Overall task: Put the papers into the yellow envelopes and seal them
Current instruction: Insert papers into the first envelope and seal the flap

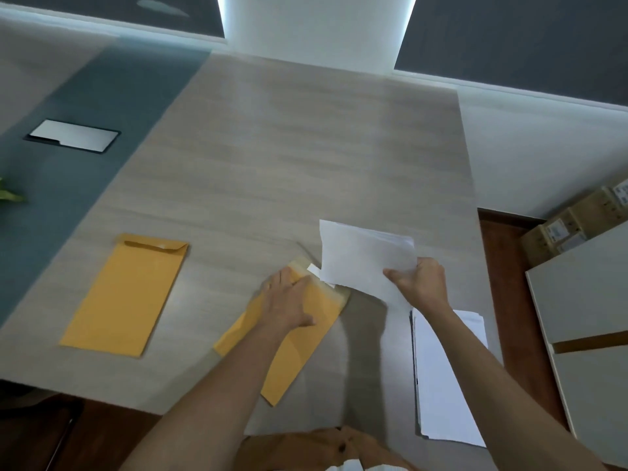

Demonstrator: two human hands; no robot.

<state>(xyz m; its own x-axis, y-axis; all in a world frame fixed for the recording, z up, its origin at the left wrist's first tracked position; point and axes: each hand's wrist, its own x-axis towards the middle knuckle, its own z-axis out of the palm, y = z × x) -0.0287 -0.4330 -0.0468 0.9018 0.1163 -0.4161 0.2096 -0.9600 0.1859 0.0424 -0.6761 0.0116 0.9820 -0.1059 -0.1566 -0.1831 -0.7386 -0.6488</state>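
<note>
A yellow envelope (299,355) lies slanted on the table in front of me, its open mouth toward the upper right. My left hand (292,300) presses flat on its upper part. My right hand (421,283) grips a folded white paper (360,256) just above and right of the envelope's mouth; the paper's lower corner meets the opening. A second yellow envelope (125,294) lies flat to the left, flap end away from me. A stack of white papers (445,379) lies on the right, partly under my right forearm.
The wooden table (289,158) has a grey-blue strip with a silver cable hatch (73,136) at the far left. A white cabinet (591,317) and cardboard boxes (571,226) stand to the right of the table's edge. A green leaf (8,195) shows at the left border.
</note>
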